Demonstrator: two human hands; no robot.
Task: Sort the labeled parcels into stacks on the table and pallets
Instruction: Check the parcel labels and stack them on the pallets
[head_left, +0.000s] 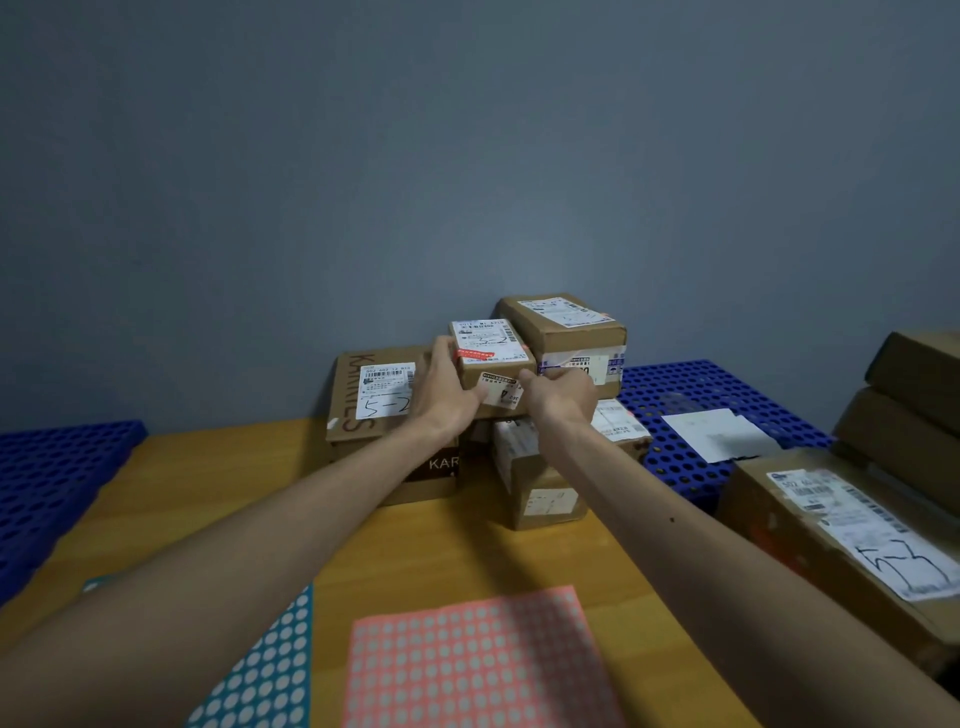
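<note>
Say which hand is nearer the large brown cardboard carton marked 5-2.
Left. The left hand sits right beside that carton; the right hand is across the small brown cardboard parcel.

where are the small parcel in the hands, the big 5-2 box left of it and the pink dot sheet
small parcel (488, 340): head view, on its top label
big 5-2 box (387, 397): head view, on its white label
pink dot sheet (478, 660): head view, on its middle

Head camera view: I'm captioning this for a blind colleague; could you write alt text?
Two hands hold a small parcel marked 5-2 atop a cluster of cardboard parcels at the back of a wooden table: left hand on its left side, right hand at its front right corner. Blue pallets flank the table.
</note>
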